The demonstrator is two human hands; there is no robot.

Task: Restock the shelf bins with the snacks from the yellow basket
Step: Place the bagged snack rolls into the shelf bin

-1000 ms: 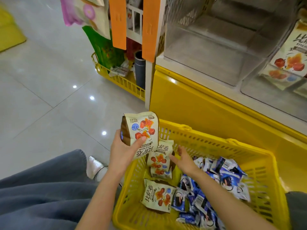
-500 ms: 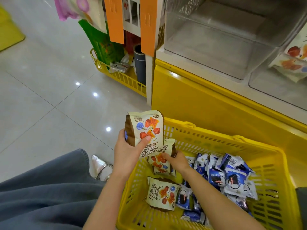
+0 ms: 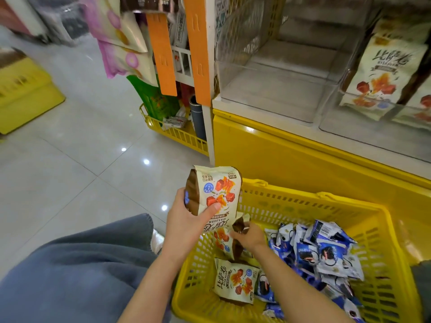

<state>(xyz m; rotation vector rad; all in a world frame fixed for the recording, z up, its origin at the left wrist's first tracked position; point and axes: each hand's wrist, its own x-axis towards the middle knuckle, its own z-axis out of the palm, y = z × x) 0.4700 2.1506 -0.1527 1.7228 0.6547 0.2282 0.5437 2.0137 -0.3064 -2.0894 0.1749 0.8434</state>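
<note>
— Head camera first: what do the hands have?
— The left hand (image 3: 186, 220) grasps a cream snack bag (image 3: 215, 194), thumb across its front, held up over the left rim of the yellow basket (image 3: 326, 198). The right hand (image 3: 250, 236) pinches the brown top edge of a second bag (image 3: 225, 241), just inside that same left side.
— And the other stock?
— A third bag (image 3: 235, 283) lies flat in the basket's near-left part. Blue-and-white packets (image 3: 324, 252) are heaped toward its right. Beyond the basket's far rim, higher up, sits a clear shelf bin (image 3: 275, 89). Right of that, another bin (image 3: 354, 131) holds matching cream bags.
</note>
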